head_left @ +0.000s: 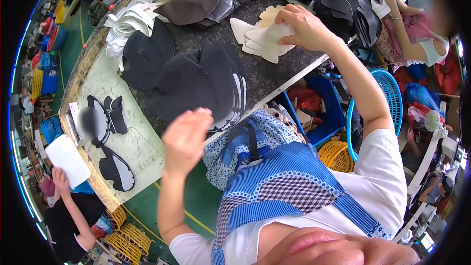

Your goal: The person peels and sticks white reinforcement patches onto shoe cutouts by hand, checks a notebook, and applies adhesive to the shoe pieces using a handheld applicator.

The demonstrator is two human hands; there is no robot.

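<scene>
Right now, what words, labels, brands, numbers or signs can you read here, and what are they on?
No text can be read anywhere in this view.
White sheet held by another person at the left: any marks are too blurred to read.
Black pieces: no lettering shows.
Cream pieces at the right hand: none.
Blue apron: pattern only.

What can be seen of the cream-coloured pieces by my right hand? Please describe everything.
The cream-coloured pieces are flat, thin and overlapping, off-white to pale yellow, some with notched edges. They look like fabric or soft leather. They lie loosely fanned on the dark speckled tabletop, near its edge; your right hand holds one.
</scene>
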